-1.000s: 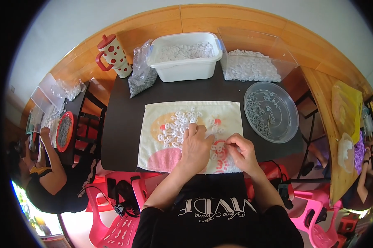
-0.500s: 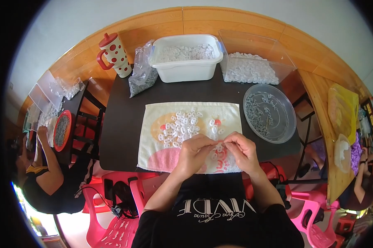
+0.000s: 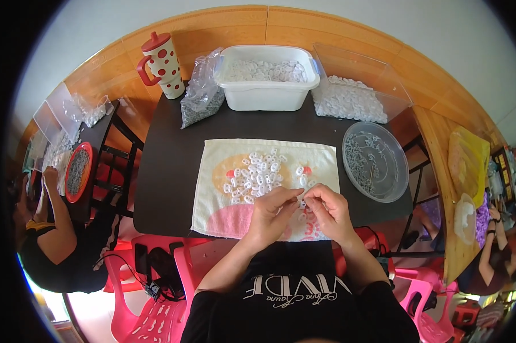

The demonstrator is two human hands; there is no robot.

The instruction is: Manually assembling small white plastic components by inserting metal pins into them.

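"What are those two hands up to?"

"The left hand (image 3: 271, 216) and the right hand (image 3: 332, 214) meet over the towel (image 3: 216, 155), tips close together; on each one the thumb and first finger curve in; I can't tell if they pinch anything, it's too tiny to see."

"So which bit of the job is this?"

"Fiddly finger work, I'd guess, maybe on one small piece."

"Where are the white pieces (image 3: 259, 176)?"

"There's a heap of them on the towel, ahead of the left hand; a few loose ones (image 3: 300, 171) lie just past the fingertips; the towel is on the dark tabletop (image 3: 166, 171); little grey bits (image 3: 357, 164) sit in the round clear tub (image 3: 391, 166), over on the right."

"And what does the next move need?"

"Light, steady fingers, I think; things that small could slip; the heap looks easy for the left hand to reach."
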